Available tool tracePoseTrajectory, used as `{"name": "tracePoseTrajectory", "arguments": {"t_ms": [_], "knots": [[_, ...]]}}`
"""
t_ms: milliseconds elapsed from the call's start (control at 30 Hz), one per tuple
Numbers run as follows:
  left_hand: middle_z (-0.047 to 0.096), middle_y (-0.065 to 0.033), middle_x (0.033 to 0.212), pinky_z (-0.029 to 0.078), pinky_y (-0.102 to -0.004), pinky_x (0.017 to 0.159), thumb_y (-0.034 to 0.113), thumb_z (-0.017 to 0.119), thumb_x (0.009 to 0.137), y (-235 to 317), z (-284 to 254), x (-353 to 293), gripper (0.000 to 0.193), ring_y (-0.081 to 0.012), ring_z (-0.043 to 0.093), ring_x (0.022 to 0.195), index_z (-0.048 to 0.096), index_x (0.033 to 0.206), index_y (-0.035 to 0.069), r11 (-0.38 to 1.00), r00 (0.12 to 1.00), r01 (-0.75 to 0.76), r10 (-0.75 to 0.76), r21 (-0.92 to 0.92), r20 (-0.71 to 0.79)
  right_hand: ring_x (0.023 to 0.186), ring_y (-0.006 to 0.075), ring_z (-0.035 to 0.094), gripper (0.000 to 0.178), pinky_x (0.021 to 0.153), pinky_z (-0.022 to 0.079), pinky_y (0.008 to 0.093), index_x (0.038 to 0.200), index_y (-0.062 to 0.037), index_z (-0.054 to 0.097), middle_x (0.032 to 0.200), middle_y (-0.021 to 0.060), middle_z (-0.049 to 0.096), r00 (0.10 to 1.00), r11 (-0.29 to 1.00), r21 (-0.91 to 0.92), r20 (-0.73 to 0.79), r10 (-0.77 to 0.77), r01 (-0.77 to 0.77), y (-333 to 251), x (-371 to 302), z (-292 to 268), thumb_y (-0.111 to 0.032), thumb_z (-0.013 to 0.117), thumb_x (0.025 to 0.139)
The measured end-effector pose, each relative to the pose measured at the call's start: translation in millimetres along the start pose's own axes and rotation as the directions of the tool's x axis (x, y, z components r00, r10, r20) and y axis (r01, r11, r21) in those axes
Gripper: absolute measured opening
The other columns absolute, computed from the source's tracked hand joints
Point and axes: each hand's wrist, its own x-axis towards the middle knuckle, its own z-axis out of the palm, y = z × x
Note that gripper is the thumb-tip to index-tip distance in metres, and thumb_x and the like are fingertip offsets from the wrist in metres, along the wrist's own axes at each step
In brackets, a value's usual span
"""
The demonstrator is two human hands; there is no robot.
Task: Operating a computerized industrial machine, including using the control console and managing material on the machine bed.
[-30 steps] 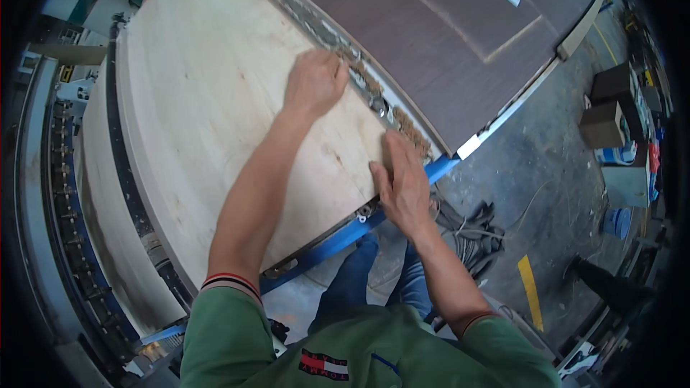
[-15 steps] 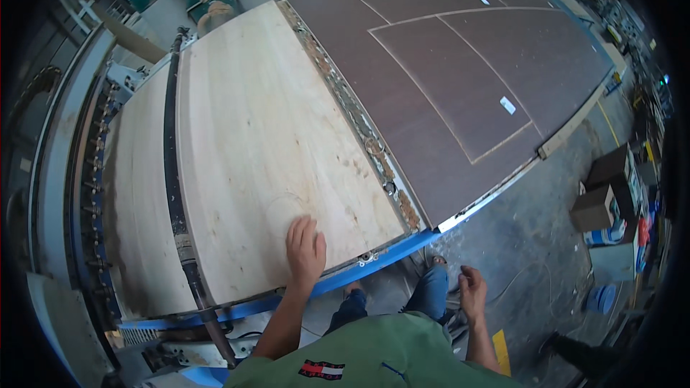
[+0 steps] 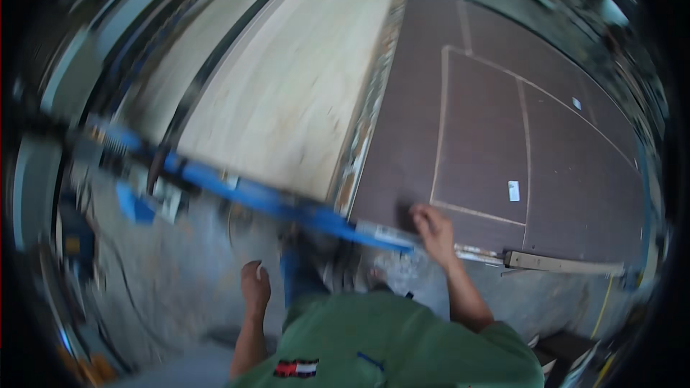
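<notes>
My right hand (image 3: 433, 228) is raised over the near edge of the dark brown panel surface (image 3: 402, 165). Its fingers are loosely bent and apart, with nothing seen in them and a shadow on the panel beside it. Whether it touches the panel I cannot tell. My left hand (image 3: 255, 284) hangs over the floor, short of the blue machine rail (image 3: 266, 201), loosely curled and holding nothing that I can see. Beyond that rail lies a pale wooden sheet (image 3: 287, 100), a little smeared by motion.
A dark bar (image 3: 208, 71) crosses above the pale sheet. A debris-filled strip (image 3: 366, 115) separates it from the brown panel. Light lines and a white label (image 3: 513, 191) mark the panel. A wooden beam (image 3: 560, 263) runs along its near right edge.
The view has swung to the right. My left hand has come off the pale sheet and hangs over the floor. My right hand has risen from beside my body to the brown panel's edge.
</notes>
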Motion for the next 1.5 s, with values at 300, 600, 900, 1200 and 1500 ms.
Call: {"name": "tracePoseTrajectory", "arguments": {"t_ms": [300, 600, 900, 1200, 1500], "knots": [[0.073, -0.0242, 0.094, 0.055, -0.0502, 0.085, 0.026, 0.063, 0.091, -25, 53, -339, 0.028, -0.0433, 0.071, 0.095, 0.077, 0.101, 0.004, 0.637, 0.634, 0.763, -0.771, 0.111, 0.064, 0.123, 0.0327, 0.062, 0.026, 0.109, 0.045, 0.0388, 0.120, 0.0006, 0.068, 0.129, 0.0183, 0.067, 0.996, 0.997, -0.004, 0.040, -0.079, 0.079, 78, -36, -28, -0.010, 0.062, 0.097], [0.074, -0.0221, 0.101, 0.056, -0.0417, 0.087, 0.029, 0.066, 0.092, 57, 62, -524, 0.034, -0.0375, 0.073, 0.099, 0.075, 0.108, 0.001, 0.553, 0.613, 0.753, -0.787, -0.357, 0.072, 0.127, 0.0392, 0.059, 0.027, 0.111, 0.043, 0.0435, 0.121, 0.0013, 0.067, 0.134, 0.0215, 0.064, 0.968, 0.946, -0.207, 0.035, -0.250, 0.251, 95, -60, -30, -0.009, 0.062, 0.096], [0.071, -0.0233, 0.084, 0.054, -0.0452, 0.075, 0.027, 0.065, 0.089, 80, 116, -974, 0.032, -0.0400, 0.070, 0.079, 0.072, 0.089, -0.004, 0.563, 0.574, 0.805, -0.819, 0.189, -0.003, 0.124, 0.0384, 0.059, 0.026, 0.108, 0.046, 0.0454, 0.117, -0.0019, 0.067, 0.123, 0.0187, 0.066, 0.624, 0.824, 0.279, 0.546, -0.559, 0.494, -6, -377, 60, -0.012, 0.066, 0.092], [0.067, -0.0167, 0.073, 0.048, -0.0414, 0.054, 0.030, 0.063, 0.097, 177, 122, -1076, 0.033, -0.0334, 0.058, 0.055, 0.069, 0.084, 0.000, 0.186, 0.129, 0.757, -0.982, -0.626, -0.135, 0.117, 0.0360, 0.064, 0.031, 0.101, 0.051, 0.0409, 0.124, -0.0009, 0.066, 0.126, 0.0188, 0.066, 0.018, 0.714, 0.625, 0.748, -0.663, 0.316, -114, -579, 88, -0.017, 0.066, 0.097], [0.072, -0.0242, 0.093, 0.055, -0.0438, 0.077, 0.014, 0.059, 0.097, 171, 21, -1057, 0.024, -0.0371, 0.072, 0.084, 0.071, 0.108, -0.004, 0.269, -0.007, 0.809, -0.884, -0.522, -0.467, 0.122, 0.0370, 0.062, 0.043, 0.104, 0.049, 0.0412, 0.130, 0.0031, 0.061, 0.133, 0.0215, 0.062, -0.052, 0.596, 0.739, 0.641, -0.766, 0.314, -222, -689, 112, -0.023, 0.067, 0.098]]}}
